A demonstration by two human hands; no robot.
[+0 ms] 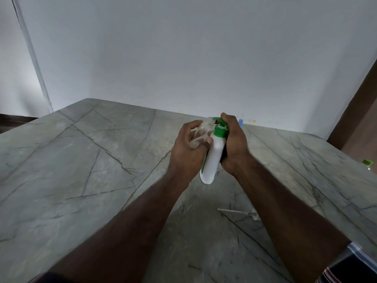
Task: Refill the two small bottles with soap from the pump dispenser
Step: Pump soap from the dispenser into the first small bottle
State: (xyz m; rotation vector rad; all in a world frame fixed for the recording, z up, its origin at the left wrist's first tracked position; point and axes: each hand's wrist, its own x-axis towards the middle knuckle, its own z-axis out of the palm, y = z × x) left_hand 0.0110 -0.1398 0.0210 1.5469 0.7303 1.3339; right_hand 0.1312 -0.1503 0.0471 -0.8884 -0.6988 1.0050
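Head view:

- A white pump dispenser [212,158] with a green collar and a green pump head is held up over the grey marble table [81,160], not resting on it. What is inside cannot be seen through its opaque wall.
- Its long axis runs from its base, the end nearer the camera and lower left, to its pump end, farther away and upper right; the bottle is tilted, and its green spout points left toward the small bottle.
- The right hand [234,144] grips the dispenser, fingers curled round its far side, with one finger on top of the green pump head.
- The left hand [189,148] holds one small clear bottle [201,131], fingers wrapped round it and the thumb tip lying by the dispenser's shoulder.
- The small clear bottle touches the dispenser near the collar, with its neck end up beside the spout. Whether there is soap in it cannot be told; it looks clear with some glare.
- Count of what shows: one pump dispenser and one small clear bottle in the hands.
- At the right edge of the table sits a second small item with a green cap [368,162], mostly cut off by the frame; what it is cannot be told.
- A thin clear tube piece [238,212] lies flat on the table near the right forearm, its long axis roughly left to right.
- A blue object [240,122] peeks out behind the right hand near the white wall [183,58]; most of it is hidden.
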